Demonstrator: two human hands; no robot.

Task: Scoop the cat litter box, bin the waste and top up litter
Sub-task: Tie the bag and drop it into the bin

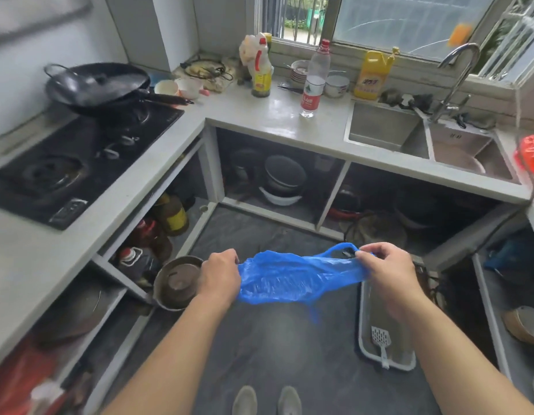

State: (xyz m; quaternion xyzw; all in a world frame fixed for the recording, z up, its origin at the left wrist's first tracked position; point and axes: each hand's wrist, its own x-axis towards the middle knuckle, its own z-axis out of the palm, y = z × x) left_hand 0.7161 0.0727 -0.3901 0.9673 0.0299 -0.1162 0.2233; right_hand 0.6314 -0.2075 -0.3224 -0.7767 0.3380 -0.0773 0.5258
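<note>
Blue bag (292,278): stretched between both hands, above the floor.
Left hand (219,274): gripping the bag's left end.
Right hand (387,269): pinching a handle loop.
Litter box (361,324): on floor, below right hand.
Scoop (381,339): white, lying inside.

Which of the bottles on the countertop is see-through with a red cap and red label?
The plastic water bottle standing near the counter's front edge, left of the sink. The yellow jug by the window and the yellow-labelled bottle are opaque.
</note>
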